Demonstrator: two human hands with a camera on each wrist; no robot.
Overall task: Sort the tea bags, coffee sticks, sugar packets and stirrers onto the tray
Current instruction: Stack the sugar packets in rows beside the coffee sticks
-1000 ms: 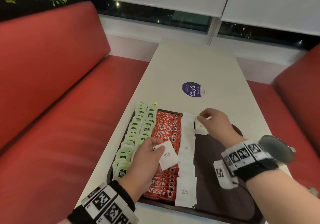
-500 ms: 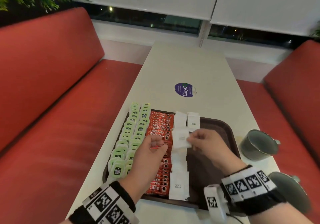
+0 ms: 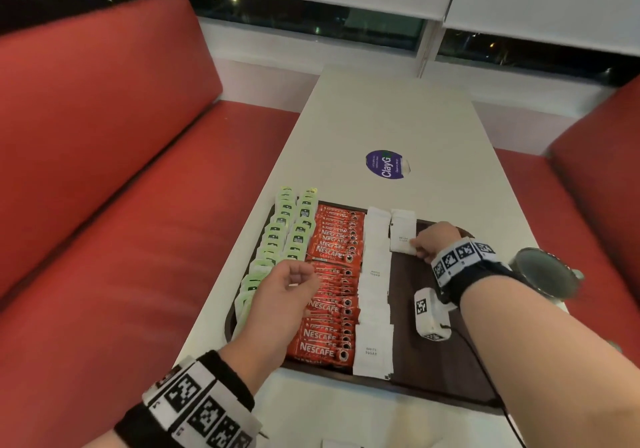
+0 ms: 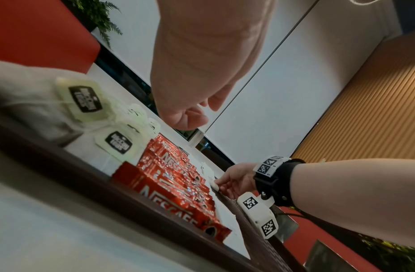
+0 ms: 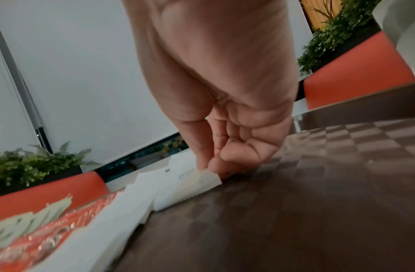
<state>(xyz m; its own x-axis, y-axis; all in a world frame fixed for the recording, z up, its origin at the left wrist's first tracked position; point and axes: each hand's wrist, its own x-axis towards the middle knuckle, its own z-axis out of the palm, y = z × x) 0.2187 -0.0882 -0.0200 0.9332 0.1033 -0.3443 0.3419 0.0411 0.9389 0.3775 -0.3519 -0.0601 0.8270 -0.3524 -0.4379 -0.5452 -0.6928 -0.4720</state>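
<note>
My right hand point(image 3: 432, 241) pinches the near corner of a sugar packet point(image 3: 402, 231) lying at the tray's point(image 3: 446, 371) far edge, 2nd white column. Left hand point(image 3: 282, 295) hangs loosely curled w/ nothing in it, above the coffee sticks point(image 3: 332, 267). Tray's right half is bare dark surface. A cup point(image 3: 545, 274) sits just off the right rim.

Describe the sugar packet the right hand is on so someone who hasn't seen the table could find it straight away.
Start at the dark brown tray on the white table. Past the long column of white sugar packets, at the far end, a second short column begins. The sugar packet there is the one whose near corner the right hand pinches.
</note>
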